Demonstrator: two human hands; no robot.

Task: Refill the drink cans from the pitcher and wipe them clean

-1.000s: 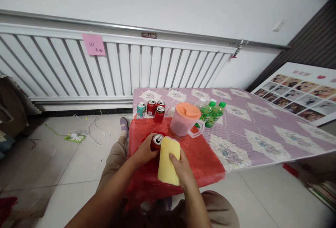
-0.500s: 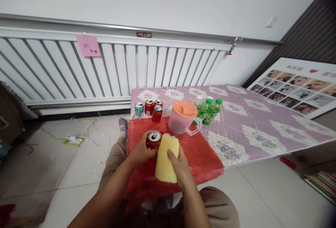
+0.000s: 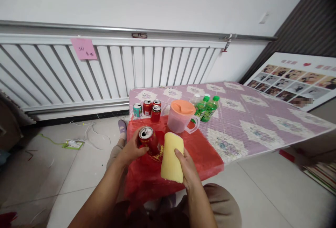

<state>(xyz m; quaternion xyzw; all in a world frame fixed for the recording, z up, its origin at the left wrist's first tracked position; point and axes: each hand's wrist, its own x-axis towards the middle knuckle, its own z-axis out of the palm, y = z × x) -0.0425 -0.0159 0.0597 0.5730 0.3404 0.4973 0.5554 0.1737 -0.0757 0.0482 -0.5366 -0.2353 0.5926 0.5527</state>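
My left hand [image 3: 132, 151] is wrapped round an opened dark red drink can [image 3: 151, 142], which leans to the left above a red cloth [image 3: 189, 154]. In my right hand [image 3: 187, 165] is a thick yellow sponge [image 3: 172, 158], gripped by its right edge with the thumb on top. A gap separates the can from the sponge. Behind them stands a clear plastic pitcher [image 3: 176, 119] with an orange lid, its handle toward the right. The fingers of my right hand behind the sponge are hidden.
Beyond the cloth's left rear edge stand a teal can [image 3: 137, 110] and several red cans [image 3: 155, 114]. Bottles with green labels [image 3: 209, 110] are grouped right of the pitcher. A flowered purple cover [image 3: 236, 123] extends right. The radiator [image 3: 154, 67] lines the wall behind.
My left hand has moved the can left and tilted it, away from the sponge. The sponge has shifted slightly right in my right hand. The whole view has shifted a little.
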